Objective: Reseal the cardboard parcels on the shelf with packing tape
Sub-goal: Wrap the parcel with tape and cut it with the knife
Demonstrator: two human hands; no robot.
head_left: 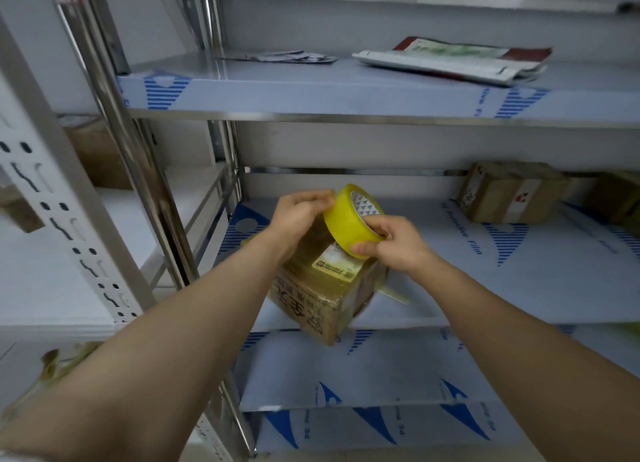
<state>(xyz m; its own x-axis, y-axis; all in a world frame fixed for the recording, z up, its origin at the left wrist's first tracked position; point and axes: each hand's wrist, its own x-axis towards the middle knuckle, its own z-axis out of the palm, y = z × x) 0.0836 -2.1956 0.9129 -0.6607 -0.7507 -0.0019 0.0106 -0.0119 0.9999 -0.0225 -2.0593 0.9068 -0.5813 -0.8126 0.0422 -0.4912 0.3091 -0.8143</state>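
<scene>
The right hand (391,243) clamps the tape roll (349,219), thumb on its rim and fingers (375,224) through the core, steadying it just above the box (322,295) at the shelf (485,288) front edge. At the roll's 10 o'clock the left hand (301,212) curls its fingers onto the tape face, likely hunting the loose end. More parcels (502,194) wait at 2 o'clock.

A yellow roll of packing tape (349,219) is held on edge just above a brown, tape-glossed cardboard parcel (325,298) sitting skewed at the middle shelf (485,281) near edge, one corner overhanging, while a second taped parcel (509,193) lies far right.
</scene>
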